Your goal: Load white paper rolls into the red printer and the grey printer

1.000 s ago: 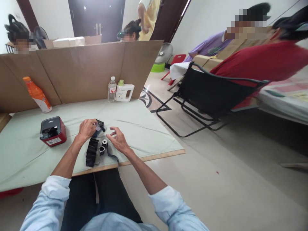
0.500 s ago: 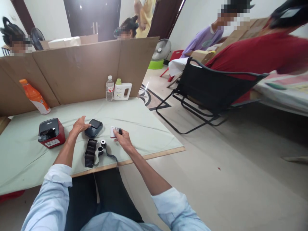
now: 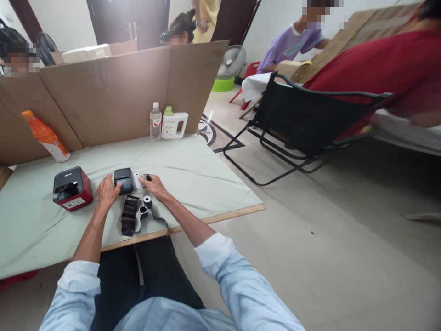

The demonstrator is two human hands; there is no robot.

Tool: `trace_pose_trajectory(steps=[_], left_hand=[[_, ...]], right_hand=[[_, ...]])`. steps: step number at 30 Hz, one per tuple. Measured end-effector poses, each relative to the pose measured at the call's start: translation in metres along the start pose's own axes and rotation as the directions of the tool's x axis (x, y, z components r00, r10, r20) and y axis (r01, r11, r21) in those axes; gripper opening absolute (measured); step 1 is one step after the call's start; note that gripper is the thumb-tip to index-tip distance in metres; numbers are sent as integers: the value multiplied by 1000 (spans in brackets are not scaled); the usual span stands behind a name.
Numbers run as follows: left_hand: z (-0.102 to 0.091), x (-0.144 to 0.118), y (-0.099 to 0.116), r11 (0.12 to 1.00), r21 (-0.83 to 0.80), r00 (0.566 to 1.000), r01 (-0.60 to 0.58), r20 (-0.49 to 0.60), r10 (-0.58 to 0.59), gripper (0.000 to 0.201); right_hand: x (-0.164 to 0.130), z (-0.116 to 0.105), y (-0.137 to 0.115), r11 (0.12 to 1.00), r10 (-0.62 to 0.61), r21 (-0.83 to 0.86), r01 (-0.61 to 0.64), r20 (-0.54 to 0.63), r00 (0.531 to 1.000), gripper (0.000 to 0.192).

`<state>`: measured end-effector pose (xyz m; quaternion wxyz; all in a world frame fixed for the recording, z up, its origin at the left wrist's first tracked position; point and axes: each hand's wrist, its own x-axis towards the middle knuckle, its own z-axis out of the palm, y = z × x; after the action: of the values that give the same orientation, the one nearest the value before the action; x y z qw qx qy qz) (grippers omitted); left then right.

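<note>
My left hand (image 3: 108,191) is at the left side of a small dark printer (image 3: 123,180), its thumb on the near left corner and its fingers along the edge. In my right hand (image 3: 155,186) is a small white roll (image 3: 137,180) with a black end, held just right of the printer; the fingers partly hide it. Nearer the table's front edge lies a curled dark strip (image 3: 130,216). Beside it stand a small roll with a white core (image 3: 147,200) and a dark ring-like roll (image 3: 143,211), with narrow strips trailing from them.
A red and black box-shaped machine (image 3: 72,188) sits left. Behind stand an orange bottle (image 3: 46,135), a clear water bottle (image 3: 155,122) and a white jug (image 3: 174,124), against a cardboard partition (image 3: 113,92). A black folding chair (image 3: 306,112) and other people are to the right.
The printer has turned and shifted slightly left, with my left hand now against its left side. My right hand has brought the white roll leftward, close to the printer.
</note>
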<state>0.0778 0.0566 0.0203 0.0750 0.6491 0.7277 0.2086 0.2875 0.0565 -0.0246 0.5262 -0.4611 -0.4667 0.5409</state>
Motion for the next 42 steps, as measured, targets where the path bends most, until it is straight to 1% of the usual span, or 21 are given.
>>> trace_pose_trajectory(steps=[2, 3, 4, 6, 8, 9, 12, 14, 15, 18, 20, 22, 24, 26, 28, 30, 32, 35, 38, 40, 42], left_hand=[[-5, -11, 6, 989, -52, 990, -137, -41, 135, 44], [-6, -16, 11, 972, -96, 977, -214, -13, 214, 40], [-6, -22, 15, 948, -151, 955, -281, 50, 291, 37], [-5, -31, 23, 896, -263, 883, -357, 217, 416, 36], [0, -39, 27, 869, -318, 810, -380, 340, 478, 42], [2, -42, 27, 867, -314, 789, -388, 373, 488, 46], [9, -49, 20, 867, -244, 767, -435, 405, 498, 49], [10, -53, 12, 863, -183, 769, -471, 395, 503, 47], [8, -54, 9, 865, -148, 777, -480, 386, 498, 46], [0, -60, 2, 880, -36, 826, -474, 330, 458, 43], [-9, -66, 4, 884, 0, 850, -467, 273, 450, 39], [-16, -74, 13, 882, -23, 852, -470, 250, 460, 33], [-19, -84, 27, 893, -78, 852, -443, 274, 447, 29], [-19, -92, 43, 920, -112, 859, -376, 330, 391, 27], [-17, -96, 57, 948, -105, 869, -301, 378, 318, 25], [-14, -96, 66, 961, -97, 872, -258, 404, 275, 23], [-12, -93, 67, 963, -113, 865, -246, 423, 271, 22], [-12, -89, 59, 956, -174, 840, -238, 458, 292, 21], [-17, -87, 46, 940, -283, 848, -189, 436, 302, 21], [-22, -86, 37, 900, -425, 861, -94, 419, 288, 19], [-29, -81, 29, 808, -588, 876, 36, 408, 257, 18]], right_hand=[[-20, -18, 7, 992, -86, -100, 77, -90, 992, 38], [-32, -27, 11, 984, -116, -154, 94, -139, 984, 39], [-45, -35, 16, 973, -144, -207, 106, -178, 973, 39], [-70, -47, 25, 943, -201, -305, 130, -212, 956, 39], [-89, -50, 30, 916, -244, -369, 159, -195, 950, 34], [-96, -49, 32, 905, -258, -389, 173, -179, 950, 32], [-105, -40, 32, 881, -279, -427, 202, -125, 952, 25], [-106, -35, 29, 867, -273, -454, 203, -93, 957, 23], [-106, -34, 28, 862, -266, -466, 200, -80, 961, 23], [-107, -35, 25, 859, -247, -472, 197, -46, 968, 27], [-108, -38, 25, 864, -245, -462, 201, -35, 969, 34], [-109, -42, 25, 871, -237, -451, 196, -36, 971, 40], [-111, -45, 24, 876, -232, -443, 191, -39, 972, 43], [-112, -48, 21, 876, -238, -439, 198, -38, 970, 44], [-113, -50, 16, 875, -249, -436, 209, -36, 968, 44], [-113, -50, 8, 872, -262, -435, 224, -27, 965, 43], [-113, -50, -1, 863, -279, -441, 247, -8, 960, 40], [-111, -49, -15, 844, -316, -452, 288, 14, 949, 37], [-107, -46, -28, 821, -366, -460, 338, 29, 930, 34], [-102, -42, -36, 809, -396, -456, 371, 44, 917, 31], [-96, -37, -43, 807, -401, -444, 390, 74, 913, 28]])
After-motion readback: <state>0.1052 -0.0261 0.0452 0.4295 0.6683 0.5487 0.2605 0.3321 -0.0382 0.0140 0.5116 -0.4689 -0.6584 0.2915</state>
